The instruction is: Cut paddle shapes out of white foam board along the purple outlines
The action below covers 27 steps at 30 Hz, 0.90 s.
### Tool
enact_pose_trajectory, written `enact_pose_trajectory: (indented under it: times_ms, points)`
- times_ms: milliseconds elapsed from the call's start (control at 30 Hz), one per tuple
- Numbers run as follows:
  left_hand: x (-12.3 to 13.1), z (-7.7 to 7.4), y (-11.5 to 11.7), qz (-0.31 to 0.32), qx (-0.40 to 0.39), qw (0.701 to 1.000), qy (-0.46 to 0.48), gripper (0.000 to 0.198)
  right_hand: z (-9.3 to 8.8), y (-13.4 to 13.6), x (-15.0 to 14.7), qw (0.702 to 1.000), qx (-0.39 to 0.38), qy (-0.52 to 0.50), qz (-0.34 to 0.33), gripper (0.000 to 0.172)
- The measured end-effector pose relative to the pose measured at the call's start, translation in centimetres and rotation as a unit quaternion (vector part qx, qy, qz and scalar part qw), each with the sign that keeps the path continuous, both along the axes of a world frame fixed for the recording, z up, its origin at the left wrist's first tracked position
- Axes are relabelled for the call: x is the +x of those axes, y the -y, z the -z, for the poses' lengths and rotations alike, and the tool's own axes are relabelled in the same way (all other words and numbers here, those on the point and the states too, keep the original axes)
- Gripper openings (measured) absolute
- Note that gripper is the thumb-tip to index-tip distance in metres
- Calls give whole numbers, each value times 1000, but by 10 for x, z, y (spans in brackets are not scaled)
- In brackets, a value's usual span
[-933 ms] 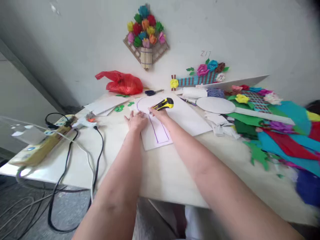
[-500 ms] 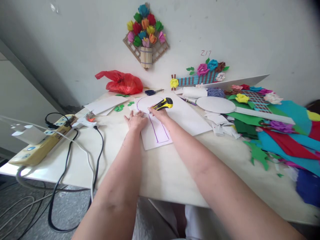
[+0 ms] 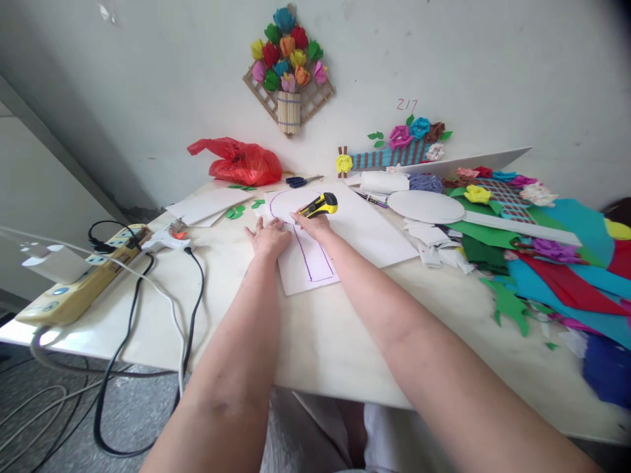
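Right hand [image 3: 314, 226]: grip is clasping a yellow-black knife [image 3: 320, 205] over the white board [image 3: 374, 226], ahead at 12 o'clock | Left hand [image 3: 269, 238]: grip is lying spread, grasping nothing, touching the board's 9 o'clock edge | Board: lying on surface [image 3: 330, 355]

Soft, fairly bright light spreads over the worktop [image 3: 231, 263], with white glare along its edge far left of the hands [image 3: 269, 238] and a greyer wall [image 3: 172, 79] on that side. The hands and knife [image 3: 320, 204] look reasonably clear, while the forearms [image 3: 241, 335] are stretched by the wide lens, blue paper [image 3: 606, 368] far right softens, and the upper right corner darkens to black.
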<state>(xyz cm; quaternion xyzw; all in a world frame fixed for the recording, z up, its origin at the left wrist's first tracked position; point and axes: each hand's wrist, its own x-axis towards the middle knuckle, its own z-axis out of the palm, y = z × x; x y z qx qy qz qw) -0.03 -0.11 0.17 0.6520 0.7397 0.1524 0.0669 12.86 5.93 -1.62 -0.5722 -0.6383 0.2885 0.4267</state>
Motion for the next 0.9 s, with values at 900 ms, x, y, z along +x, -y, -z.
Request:
enact_pose_trajectory:
  times_ms: [900]
  points:
    - [1,-1,5,3,5,1000,13,52,-40,8,-1,994,-50,78,-49,30]
